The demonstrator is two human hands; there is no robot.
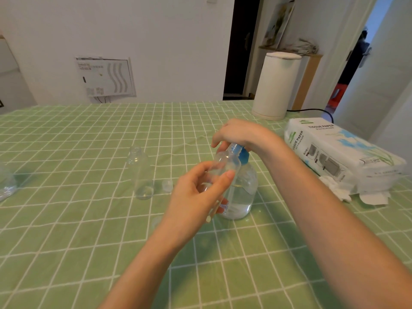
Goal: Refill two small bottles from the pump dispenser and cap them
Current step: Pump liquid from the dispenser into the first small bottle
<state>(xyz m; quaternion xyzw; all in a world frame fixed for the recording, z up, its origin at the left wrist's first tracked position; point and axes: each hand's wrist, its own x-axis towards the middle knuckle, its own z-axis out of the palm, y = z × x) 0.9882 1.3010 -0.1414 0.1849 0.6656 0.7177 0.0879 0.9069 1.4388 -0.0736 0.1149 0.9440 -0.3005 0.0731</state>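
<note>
My left hand point(198, 192) grips a small clear bottle point(224, 167), tilted with its mouth up against the blue pump head point(242, 153) of the clear dispenser bottle point(243, 195). My right hand point(240, 134) rests on top of the pump head, palm down, fingers curled over it. A second small clear bottle point(142, 172) stands upright and uncapped to the left, with a little liquid at its bottom. A small clear cap point(167, 185) lies between that bottle and my left hand. Another clear cap point(157, 220) seems to lie near my left wrist.
The table carries a green checked cloth point(78, 230). A tissue paper pack point(338, 152) with loose crumpled tissues point(336, 190) lies at the right. A white cylindrical appliance point(276, 85) stands at the back right. A clear plastic object point(6, 181) sits at the left edge.
</note>
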